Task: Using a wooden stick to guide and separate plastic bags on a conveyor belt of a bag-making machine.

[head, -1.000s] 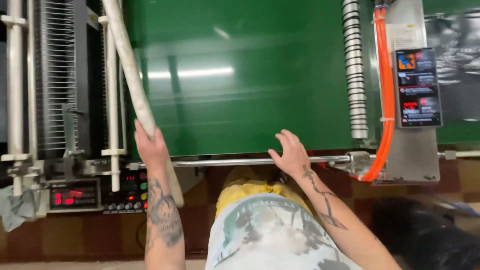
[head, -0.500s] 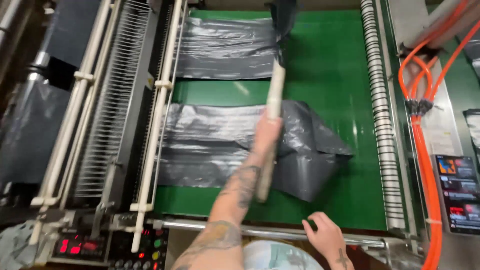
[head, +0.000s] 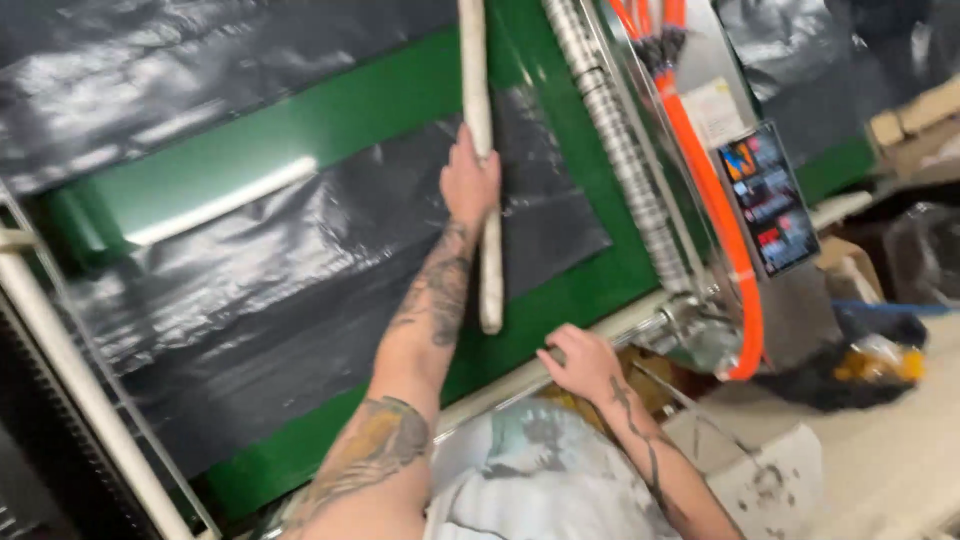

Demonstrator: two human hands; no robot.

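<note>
Head view, left hand [head: 468, 185] grip wrapped round pale tube [head: 478, 120], top cropped, right hand [head: 583, 362] grip unclear

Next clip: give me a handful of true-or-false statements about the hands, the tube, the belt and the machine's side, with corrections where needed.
1. The left hand grips a long pale tube held out over the belt. True.
2. The right hand also holds the tube. False: it rests at the near edge rail of the machine, apart from the tube.
3. Black plastic sheeting lies on the green conveyor belt. True.
4. The hoses along the machine's right side are blue. False: the hoses are orange.
5. The tube lies flat on the floor. False: it is lifted in the left hand above the sheeting.
</note>
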